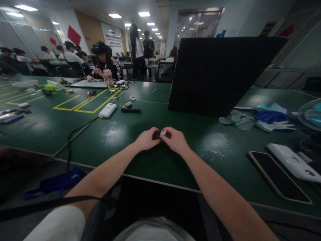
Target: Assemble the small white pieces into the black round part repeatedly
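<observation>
My two hands meet over the green table [125, 140] in front of me. My left hand [146, 139] is closed around a small black object [156, 135]. My right hand [177, 140] pinches a small white piece [163, 133] that sits against the black object. Both are too small to name. The fingers of both hands are curled and touching each other.
A black panel [215, 73] leans upright behind my hands. A phone [278, 175] and a white device [293, 162] lie at the right, with blue gloves [272, 116] and a fan [311, 113] beyond. A white power bank [107, 109] with a cable lies to the left. Several people sit and stand at the far tables.
</observation>
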`<state>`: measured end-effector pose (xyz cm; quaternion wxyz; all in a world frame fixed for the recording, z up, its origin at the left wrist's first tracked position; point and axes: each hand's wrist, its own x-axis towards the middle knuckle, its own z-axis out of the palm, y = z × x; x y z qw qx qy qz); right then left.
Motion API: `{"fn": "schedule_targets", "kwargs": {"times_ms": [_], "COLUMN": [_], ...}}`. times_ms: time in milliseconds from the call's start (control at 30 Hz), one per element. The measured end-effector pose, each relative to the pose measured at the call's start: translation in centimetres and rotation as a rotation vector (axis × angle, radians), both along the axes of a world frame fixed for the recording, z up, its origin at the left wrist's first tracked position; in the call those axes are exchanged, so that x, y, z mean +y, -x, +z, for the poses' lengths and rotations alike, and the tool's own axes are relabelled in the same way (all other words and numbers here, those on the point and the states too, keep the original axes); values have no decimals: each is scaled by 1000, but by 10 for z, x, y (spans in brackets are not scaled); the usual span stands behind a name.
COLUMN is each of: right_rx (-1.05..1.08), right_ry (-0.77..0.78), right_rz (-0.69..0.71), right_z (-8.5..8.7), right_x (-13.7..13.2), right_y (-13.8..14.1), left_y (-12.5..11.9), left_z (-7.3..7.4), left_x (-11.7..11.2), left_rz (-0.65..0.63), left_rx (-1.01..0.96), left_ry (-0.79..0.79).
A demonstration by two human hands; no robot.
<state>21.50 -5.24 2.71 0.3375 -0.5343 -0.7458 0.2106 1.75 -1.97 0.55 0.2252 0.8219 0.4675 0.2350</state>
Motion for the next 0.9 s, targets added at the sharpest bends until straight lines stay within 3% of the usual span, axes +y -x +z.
{"fn": "schedule_targets", "kwargs": {"times_ms": [267, 500, 900], "right_rx": [-18, -83, -157], "right_ry": [-1, 28, 76], "right_rz": [-57, 11, -119], "right_z": [1, 0, -2], "right_x": [1, 4, 8], "right_y": [-4, -4, -2], "left_y": [0, 1, 2], "left_z": [-3, -1, -3], "left_x": [3, 4, 5], "left_rz": [49, 30, 10], "left_rx": [-72, -46, -47], "left_ry": [58, 54, 42]}}
